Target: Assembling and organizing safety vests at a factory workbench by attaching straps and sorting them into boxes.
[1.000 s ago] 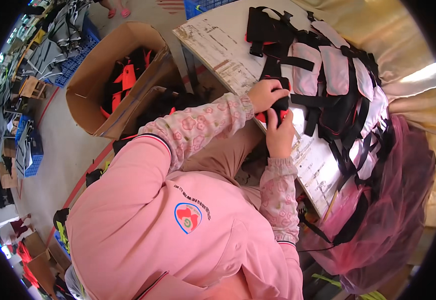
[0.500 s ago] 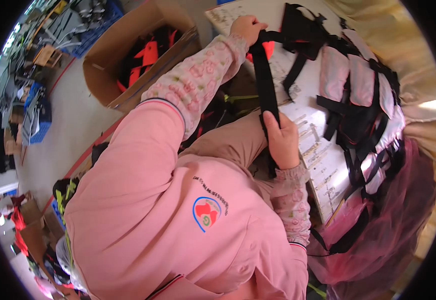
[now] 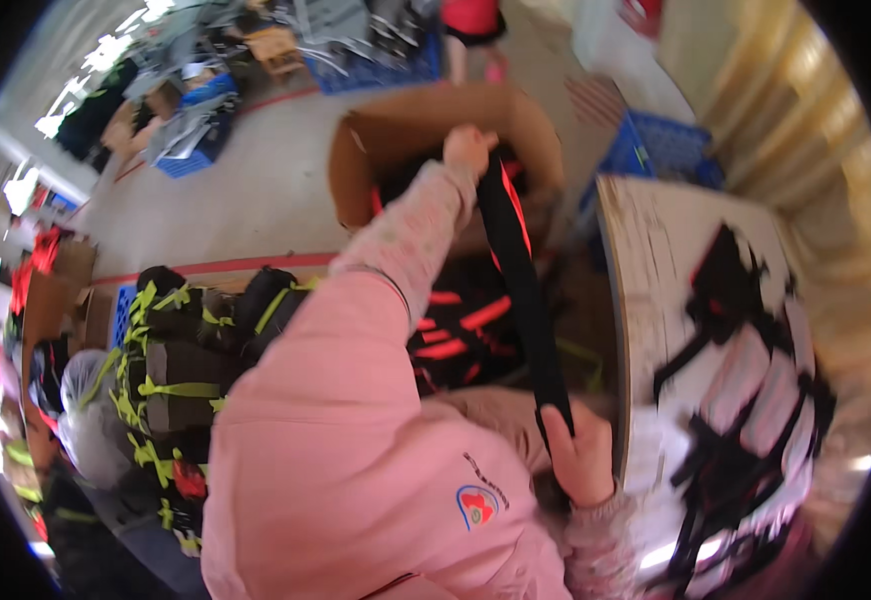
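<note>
One open cardboard box (image 3: 376, 150) stands on the floor, holding black pieces with red strips. To its right, the pale surface (image 3: 646, 270) carries one black-strapped vest with pale padded panels (image 3: 746, 400), blurred. One long, flat black webbing strap (image 3: 521, 290) with a red edge stretches over the box between two hands: the left hand (image 3: 469, 148) clenches its upper end, and the right hand (image 3: 581, 455) grasps its lower end.
</note>
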The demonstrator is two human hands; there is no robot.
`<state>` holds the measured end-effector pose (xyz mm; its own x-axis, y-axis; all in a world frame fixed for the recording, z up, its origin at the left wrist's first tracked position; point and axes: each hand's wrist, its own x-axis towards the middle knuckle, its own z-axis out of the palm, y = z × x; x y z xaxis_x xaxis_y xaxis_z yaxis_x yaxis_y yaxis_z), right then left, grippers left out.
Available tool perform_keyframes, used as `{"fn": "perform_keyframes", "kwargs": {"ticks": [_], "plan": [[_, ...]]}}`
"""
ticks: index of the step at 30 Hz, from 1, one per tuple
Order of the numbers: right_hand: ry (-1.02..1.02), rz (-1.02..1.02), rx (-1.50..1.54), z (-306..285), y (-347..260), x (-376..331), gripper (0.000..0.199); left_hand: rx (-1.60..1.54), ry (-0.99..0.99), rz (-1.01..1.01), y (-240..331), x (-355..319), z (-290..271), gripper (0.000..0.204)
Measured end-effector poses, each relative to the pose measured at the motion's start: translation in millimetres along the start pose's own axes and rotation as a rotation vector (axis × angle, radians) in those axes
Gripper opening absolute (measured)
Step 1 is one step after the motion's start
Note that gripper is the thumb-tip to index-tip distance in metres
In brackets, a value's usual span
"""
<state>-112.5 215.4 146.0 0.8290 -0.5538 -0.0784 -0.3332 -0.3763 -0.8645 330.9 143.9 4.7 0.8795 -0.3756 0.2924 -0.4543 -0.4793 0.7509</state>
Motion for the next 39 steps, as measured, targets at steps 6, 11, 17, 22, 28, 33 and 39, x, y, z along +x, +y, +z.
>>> {"fn": "perform_keyframes", "kwargs": {"ticks": [6, 11, 17, 22, 28, 33, 39], "plan": [[0.011, -0.332, -0.306, -10.5, -12.8, 55.2, 0.024, -0.126, 0.024, -0.137, -113.7, -11.3, -66.6, 0.038], [0.043, -0.544, -0.626, 22.1, 26.7, 118.4, 0.047, 1.154, -0.449, 0.116, -290.4, -123.5, -109.1, 0.033], [-0.154, -0.265, -0.334, 28.2, 123.5, 95.1, 0.037, 0.597, -0.322, -0.862, -231.3, -245.4, -91.9, 0.063], [-0.118, 0.002, -0.246, 6.9, 147.0, 69.8, 0.030, 0.620, -0.255, 0.160, -195.0, -239.3, -63.3, 0.048], [-0.010, -0.023, -0.123, -9.0, 148.2, 65.8, 0.022, 0.901, -1.080, 0.167, -295.1, -306.2, -3.0, 0.071], [0.177, 0.097, -0.106, -26.6, 175.2, 45.2, 0.018, 0.889, -1.183, -0.202, -246.9, -299.9, 8.4, 0.069], [0.285, 0.155, 0.009, -39.7, 178.6, 30.0, 0.017, 0.889, -1.316, -0.239, -270.4, -296.0, 22.8, 0.062]]}}
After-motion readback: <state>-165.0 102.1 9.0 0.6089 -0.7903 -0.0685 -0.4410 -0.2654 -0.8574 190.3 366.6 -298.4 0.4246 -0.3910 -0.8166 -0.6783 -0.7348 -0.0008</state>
